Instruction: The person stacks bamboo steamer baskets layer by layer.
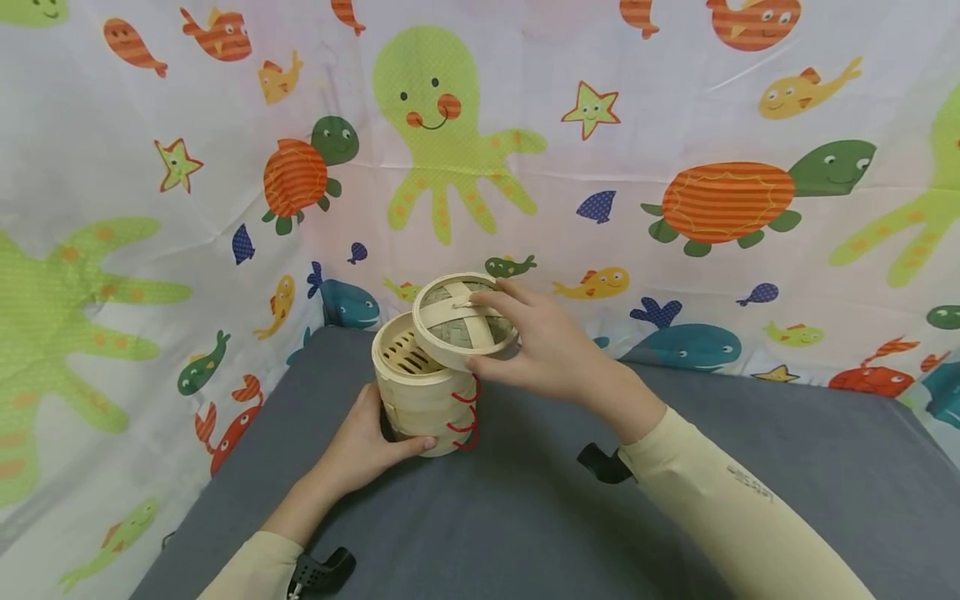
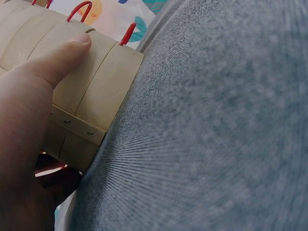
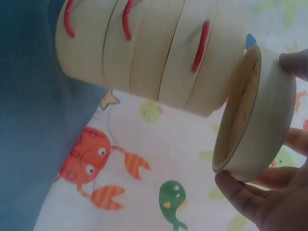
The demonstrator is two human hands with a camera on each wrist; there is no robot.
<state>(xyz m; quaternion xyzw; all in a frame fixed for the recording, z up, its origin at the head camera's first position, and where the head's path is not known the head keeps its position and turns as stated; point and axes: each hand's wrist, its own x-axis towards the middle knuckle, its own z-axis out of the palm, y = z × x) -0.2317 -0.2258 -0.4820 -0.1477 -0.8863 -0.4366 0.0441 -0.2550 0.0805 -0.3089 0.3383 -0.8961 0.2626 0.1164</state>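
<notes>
A stacked bamboo steamer (image 1: pixel 420 408) with red cord loops on its side stands on the grey cloth. My left hand (image 1: pixel 367 450) holds it low down, the thumb across its front; the left wrist view shows that thumb lying on the bamboo wall (image 2: pixel 106 72). Above the stack my right hand (image 1: pixel 543 337) grips the round woven bamboo lid (image 1: pixel 461 321), tilted and off to the right of the opening. The slatted floor (image 1: pixel 408 354) of the top tier shows beside it. In the right wrist view the fingers hold the lid (image 3: pixel 269 120) by its edge.
Grey cloth (image 1: pixel 750 467) covers the surface under the steamer. Behind and to the left hangs a white curtain (image 1: pixel 525 217) printed with sea animals. A black strap piece (image 1: pixel 603 464) sits by the right wrist, another (image 1: pixel 326 571) by the left.
</notes>
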